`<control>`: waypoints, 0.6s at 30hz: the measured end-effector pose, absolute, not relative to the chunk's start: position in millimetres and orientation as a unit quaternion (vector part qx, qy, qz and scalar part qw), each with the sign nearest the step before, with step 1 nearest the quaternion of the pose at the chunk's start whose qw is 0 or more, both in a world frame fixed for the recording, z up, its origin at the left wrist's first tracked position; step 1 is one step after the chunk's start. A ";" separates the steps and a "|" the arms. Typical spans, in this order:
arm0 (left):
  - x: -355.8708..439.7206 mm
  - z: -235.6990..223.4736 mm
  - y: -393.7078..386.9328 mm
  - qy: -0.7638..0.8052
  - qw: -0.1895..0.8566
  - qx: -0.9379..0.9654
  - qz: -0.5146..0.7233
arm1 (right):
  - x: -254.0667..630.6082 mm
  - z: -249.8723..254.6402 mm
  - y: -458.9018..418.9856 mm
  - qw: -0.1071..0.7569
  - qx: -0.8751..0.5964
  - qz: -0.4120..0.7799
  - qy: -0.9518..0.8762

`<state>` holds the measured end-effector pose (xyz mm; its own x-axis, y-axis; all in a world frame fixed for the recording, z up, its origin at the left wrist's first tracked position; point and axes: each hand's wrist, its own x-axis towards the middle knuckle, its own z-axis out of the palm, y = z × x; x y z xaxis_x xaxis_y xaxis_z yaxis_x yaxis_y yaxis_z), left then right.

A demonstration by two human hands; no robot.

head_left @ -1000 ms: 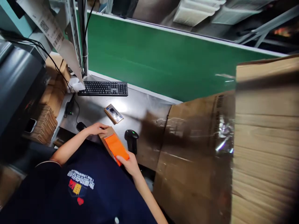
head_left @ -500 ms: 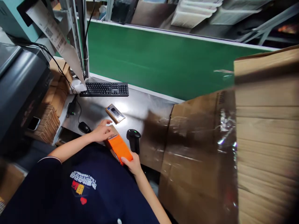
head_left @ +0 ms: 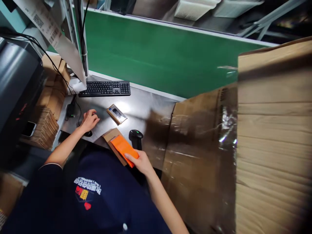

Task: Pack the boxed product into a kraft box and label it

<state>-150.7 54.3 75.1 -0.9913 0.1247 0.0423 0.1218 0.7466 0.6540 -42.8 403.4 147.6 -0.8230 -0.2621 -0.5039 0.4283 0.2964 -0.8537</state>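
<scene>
My right hand (head_left: 141,160) grips an orange packet (head_left: 123,146) together with an open brown cardboard box (head_left: 110,135) behind it, at the table's front edge. The thumb lies across the packet's lower end. Over the black mouse (head_left: 89,133) is my left hand (head_left: 89,122), empty, its fingers bent but apart. Whether it touches the mouse I cannot tell, as hand and wrist hide most of it. A small flat package with a dark item pictured on it (head_left: 117,113) rests on the metal table between the hands and the keyboard. Beside the box stands a black barcode scanner (head_left: 136,136).
Behind lies a black keyboard (head_left: 104,88) before a green partition (head_left: 156,55). A printed label strip (head_left: 52,34) hangs at the left, above folded cardboard (head_left: 46,122) with a phone (head_left: 29,129) on it. Large cardboard sheets (head_left: 273,136) fill the right side.
My left hand has let go of the orange packet and box and moved left to the mouse. My right hand still holds both, and more of the brown box shows. The view has shifted slightly.
</scene>
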 end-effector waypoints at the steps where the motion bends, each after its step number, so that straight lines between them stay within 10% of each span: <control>1: -150.8 74.2 55.5 0.934 0.005 0.063 0.351 | -40.7 144.5 405.3 0.291 0.062 -0.597 0.745; 18: -117.1 22.0 118.6 0.864 0.183 -0.020 0.468 | -26.5 109.8 417.6 0.204 0.022 -0.633 0.746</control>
